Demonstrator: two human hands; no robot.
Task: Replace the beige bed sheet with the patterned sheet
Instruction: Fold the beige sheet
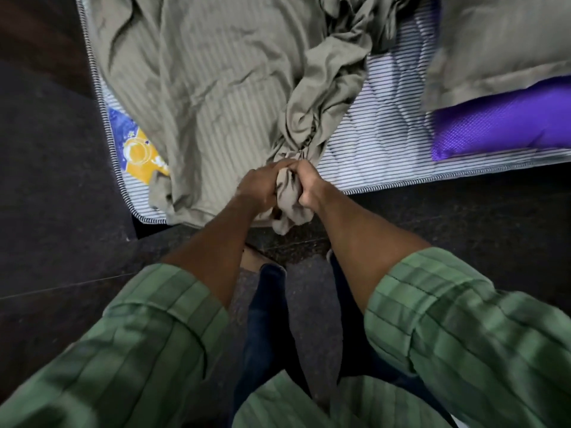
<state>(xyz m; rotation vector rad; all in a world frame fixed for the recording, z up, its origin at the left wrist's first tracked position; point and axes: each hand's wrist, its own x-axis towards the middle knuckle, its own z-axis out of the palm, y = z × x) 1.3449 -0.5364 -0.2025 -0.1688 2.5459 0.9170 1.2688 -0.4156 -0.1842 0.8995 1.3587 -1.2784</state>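
The left hand [258, 188] and the right hand [309, 186] are close together at the near edge of the mattress [386, 156], and both are clamped on a gathered bunch of the beige bed sheet [210, 88]. The fingers of each hand are curled around the cloth, and a short end of it hangs down below the hands over the mattress edge.

From the hands, the sheet runs up and away as a twisted rope of fabric, and to the left of the hands a wide part of it lies flat and wrinkled on the bed. To the right of the hands the striped mattress is already bare. Beyond it, far right of the hands, there is a purple pillow [500, 128] with a beige pillow [500, 44] on top.

So I judge the task is in its first part: the beige sheet is loosened and about half pulled off, but not removed. Still left is to take it fully off and then spread the patterned sheet. The patterned sheet I cannot find in this view; the blue and yellow patch [136, 146] to the far left of the hands looks like a label on the mattress, but I am not sure.
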